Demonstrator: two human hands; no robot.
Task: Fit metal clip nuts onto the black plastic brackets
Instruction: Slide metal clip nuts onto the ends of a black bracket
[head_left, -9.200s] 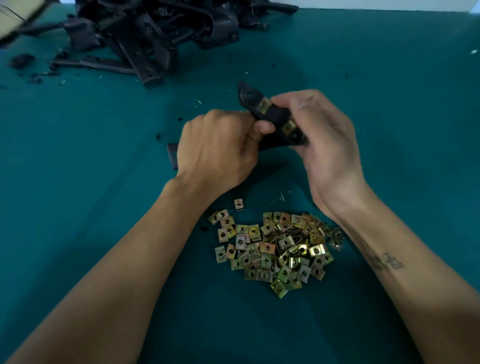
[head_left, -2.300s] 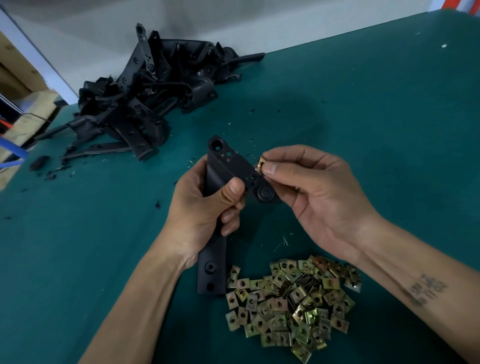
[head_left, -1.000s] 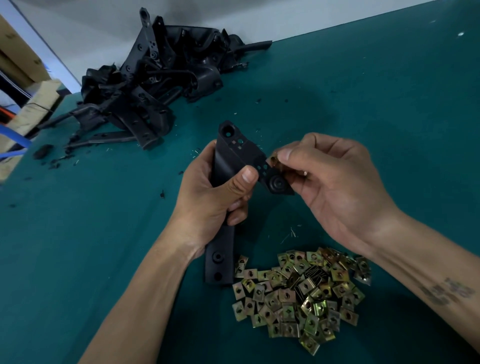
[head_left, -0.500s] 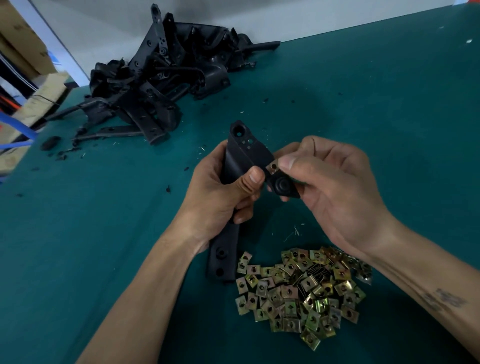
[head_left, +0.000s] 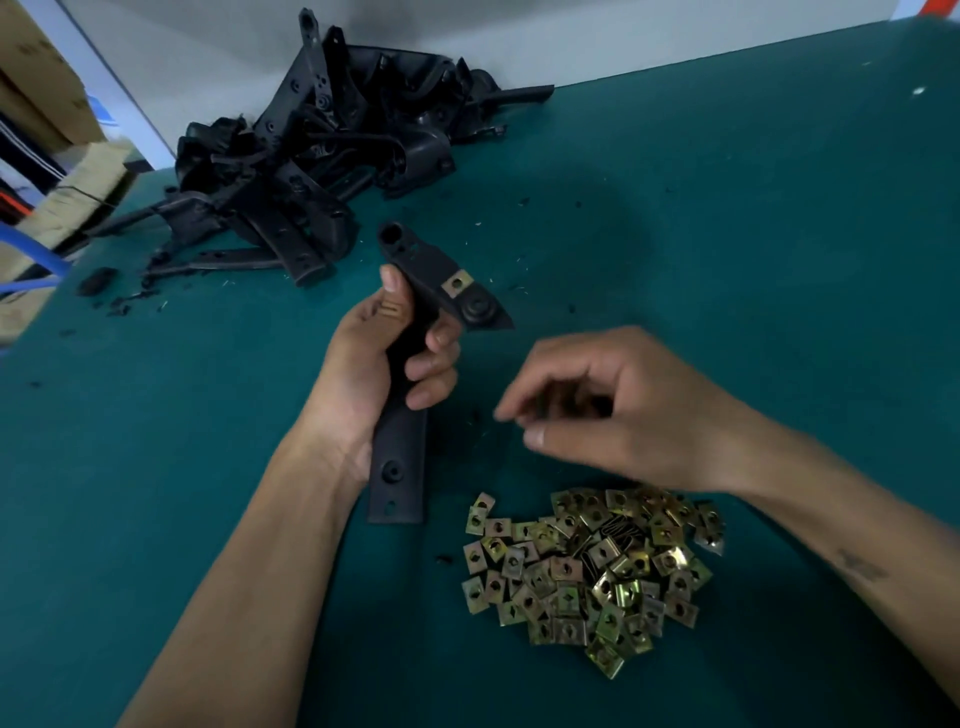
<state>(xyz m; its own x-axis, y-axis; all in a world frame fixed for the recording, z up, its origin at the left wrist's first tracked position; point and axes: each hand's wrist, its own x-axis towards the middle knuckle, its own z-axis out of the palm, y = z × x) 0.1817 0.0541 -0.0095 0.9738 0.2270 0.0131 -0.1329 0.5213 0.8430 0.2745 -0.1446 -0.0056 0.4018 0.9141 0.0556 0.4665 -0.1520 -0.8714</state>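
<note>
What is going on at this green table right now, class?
A person is fitting metal clip nuts onto black plastic brackets. The left hand grips one bracket upright above the table, and one clip nut already sits on its upper arm. The right hand, blurred, with loosely curled fingers that seem to hold nothing, hovers above the loose pile of clip nuts. A heap of other black brackets lies at the far left.

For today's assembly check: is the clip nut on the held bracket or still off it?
On. The clip nut sits on the bracket gripped by the left hand; the right hand is clear of it.
</note>
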